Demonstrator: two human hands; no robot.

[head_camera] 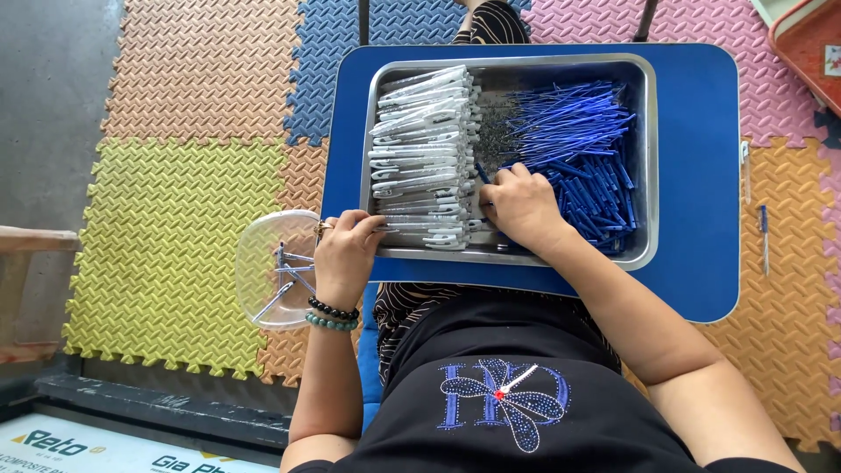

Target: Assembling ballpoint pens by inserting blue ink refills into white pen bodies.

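A metal tray [650, 158] rests on a small blue table [701, 175]. Its left half holds a stack of white pen barrels [422, 149]; its right half holds a heap of blue pen refills [583, 149], with small dark springs [495, 131] between them. My left hand [346, 254] pinches the near end of a white barrel at the tray's front left corner. My right hand [523, 208] rests in the tray's middle front, fingers curled on a thin blue refill next to the barrels. Bead bracelets circle my left wrist.
A clear plastic bowl [254, 263] with a few assembled pens lies on the foam mat floor to the left of the table. Two loose pens [764, 236] lie on the mat to the right. A red-rimmed tray [810, 44] shows at the top right corner.
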